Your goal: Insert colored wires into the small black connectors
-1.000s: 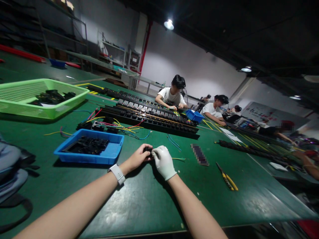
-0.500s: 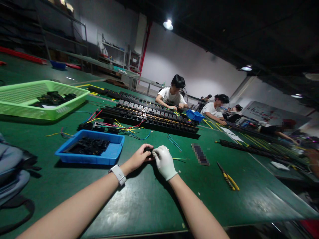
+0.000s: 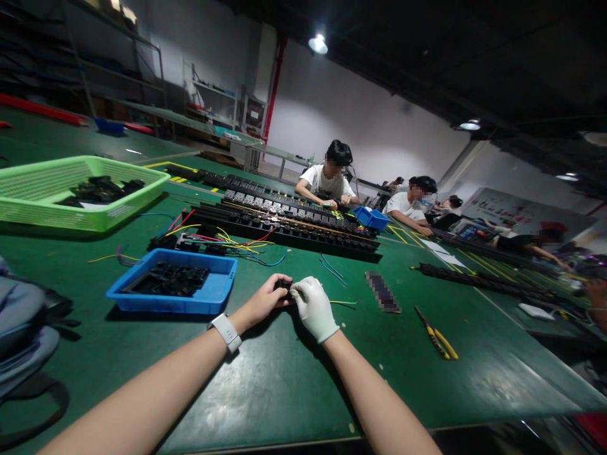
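Observation:
A small black plastic part (image 3: 284,285) is held just above the green table (image 3: 265,392), mostly covered by my fingers. My bare left hand (image 3: 263,302), with a watch on its wrist, is closed around it. My right hand (image 3: 313,308) wears a white glove and pinches at the part's right side; what lies between those fingertips is hidden. A yellow-green wire (image 3: 344,303) sticks out to the right from behind the glove. Left of my hands stands a blue tray (image 3: 219,285) holding black parts (image 3: 171,279).
Behind the tray lie coloured wires (image 3: 232,243) and long black socket strips (image 3: 294,230). A green basket (image 3: 114,213) stands at left beside a grey-blue bag (image 3: 23,316). Yellow-handled pliers (image 3: 439,338) and a dark pixelated slab (image 3: 383,292) lie at right. A co-worker (image 3: 327,180) sits across the table.
My hands stay almost in the same place, still closed at the black part. The camera view has shifted very slightly.

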